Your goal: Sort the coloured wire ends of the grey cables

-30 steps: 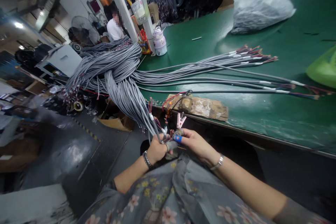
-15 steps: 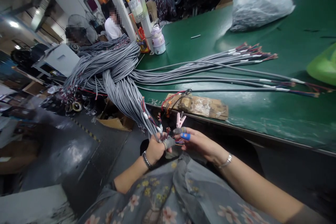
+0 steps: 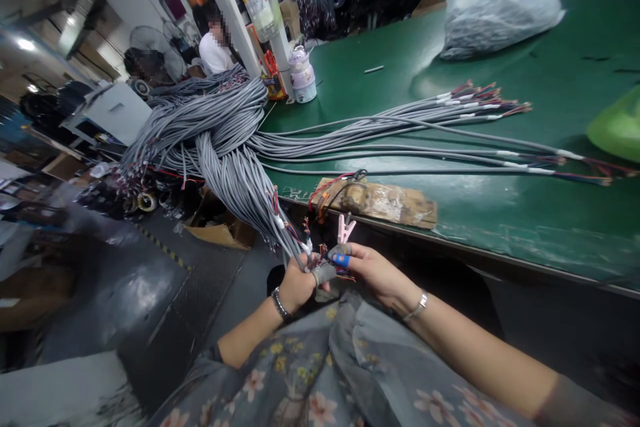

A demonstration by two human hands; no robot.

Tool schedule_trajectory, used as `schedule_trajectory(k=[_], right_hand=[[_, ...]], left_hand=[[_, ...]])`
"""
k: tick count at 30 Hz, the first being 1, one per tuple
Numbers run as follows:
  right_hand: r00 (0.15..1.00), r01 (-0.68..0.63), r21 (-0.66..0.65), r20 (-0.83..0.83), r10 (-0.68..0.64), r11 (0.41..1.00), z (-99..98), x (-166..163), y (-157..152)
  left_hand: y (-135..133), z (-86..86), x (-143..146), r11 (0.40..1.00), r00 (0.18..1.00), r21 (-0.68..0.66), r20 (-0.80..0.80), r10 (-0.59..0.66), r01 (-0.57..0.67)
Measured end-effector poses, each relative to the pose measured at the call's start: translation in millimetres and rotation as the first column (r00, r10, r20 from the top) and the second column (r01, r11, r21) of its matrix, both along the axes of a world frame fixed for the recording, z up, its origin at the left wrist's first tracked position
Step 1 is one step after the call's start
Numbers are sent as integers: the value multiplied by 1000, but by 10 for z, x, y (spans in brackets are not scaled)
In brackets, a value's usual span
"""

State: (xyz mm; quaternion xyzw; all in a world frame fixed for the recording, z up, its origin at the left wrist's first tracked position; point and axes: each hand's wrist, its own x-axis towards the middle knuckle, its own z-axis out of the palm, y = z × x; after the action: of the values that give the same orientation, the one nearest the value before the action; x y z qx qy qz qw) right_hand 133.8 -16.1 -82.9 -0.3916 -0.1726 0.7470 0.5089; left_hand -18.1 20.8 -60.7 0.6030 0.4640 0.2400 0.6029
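Observation:
A thick bundle of grey cables [image 3: 235, 160] hangs off the green table's [image 3: 500, 213] left edge, down to my lap. My left hand [image 3: 295, 287] is closed round the end of one grey cable, its thumb in a grey finger cot. My right hand [image 3: 373, 273], with blue and grey finger cots, pinches the thin coloured wires [image 3: 333, 260] that stick out of that cable end, close against my left thumb. A pink clip [image 3: 344, 228] stands just above both hands.
More grey cables [image 3: 425, 121] lie across the table, stripped ends to the right. A worn wooden block [image 3: 380, 201] sits at the table edge. A plastic bag [image 3: 495, 7] lies far back, something green [image 3: 617, 130] at right. A person in white [image 3: 215, 50] sits behind.
My right hand's fingers drew back slightly toward my left thumb after reaching out half a second ago. The cable end has stayed in my left hand.

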Motion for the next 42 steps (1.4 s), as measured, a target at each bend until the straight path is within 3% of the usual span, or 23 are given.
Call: schedule_trajectory(k=[6,9,19,24,28,34,39,42], right_hand=[[989,-70,-87,-134,58,994,-42,36,2],[975,-108,-59,-200,94,992,-31,31,-1],[967,-175,-53,-196,162,983,-19,16,-25],[980,-184,-57,-92,178,981,22,-12,0],[994,-60,-24,87,62,998,42,-36,-2],[995,-51,-3,88,51,999,120,22,-42],[966,-57,89,256,32,994,124,40,-21],[962,-24,117,272,-8,993,84,15,-11]], left_hand=[[-13,34,-4,1000,1000,2,-5,-27,27],[-19,40,-12,999,999,-8,16,-46,47],[31,25,-86,959,970,-173,138,-202,225],[31,39,-84,957,964,-165,156,-214,239],[24,36,-66,976,975,-84,115,-192,202],[1,37,-18,999,999,-18,-6,-50,49],[-2,0,1,999,999,17,-39,-33,33],[-4,0,7,999,999,28,-47,-17,19]])
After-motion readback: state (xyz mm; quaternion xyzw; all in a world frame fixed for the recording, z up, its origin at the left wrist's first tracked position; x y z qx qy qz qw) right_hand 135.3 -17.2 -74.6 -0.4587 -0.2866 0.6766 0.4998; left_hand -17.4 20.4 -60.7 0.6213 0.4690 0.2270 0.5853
